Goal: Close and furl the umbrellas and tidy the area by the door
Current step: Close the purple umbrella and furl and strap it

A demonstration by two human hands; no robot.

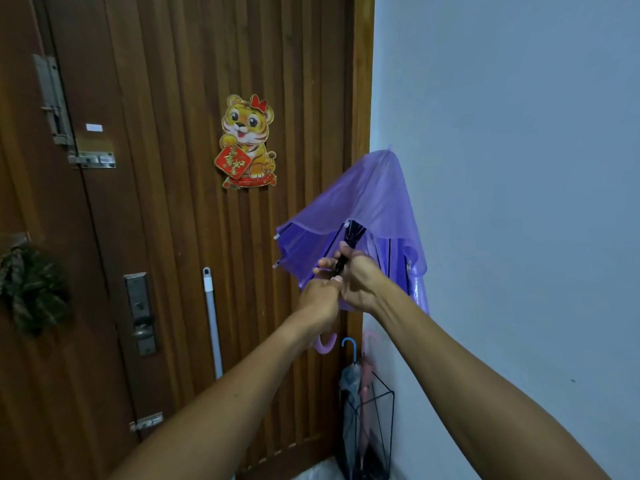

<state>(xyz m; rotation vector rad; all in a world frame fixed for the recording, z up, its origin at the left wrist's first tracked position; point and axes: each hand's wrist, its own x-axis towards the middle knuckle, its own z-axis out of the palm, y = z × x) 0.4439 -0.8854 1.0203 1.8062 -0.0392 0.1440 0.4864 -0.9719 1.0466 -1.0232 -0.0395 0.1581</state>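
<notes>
While both hands grip its shaft, the half-open purple umbrella (pixel 363 202) is held before the door (pixel 173 237): left hand (pixel 320 299) lower, right hand (pixel 358 282) at the runner.

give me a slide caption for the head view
Both hands, left hand and right hand, hold a half-closed purple umbrella by the wooden door, above a wire stand of furled umbrellas.

purple umbrella (pixel 363 199) shaft mostly hidden behind left hand (pixel 320 301) and right hand (pixel 358 282), its handle half covered by the left forearm, wire umbrella stand (pixel 372 434) base cut off by the bottom edge, dark wreath (pixel 33 289) blurred at left
</notes>
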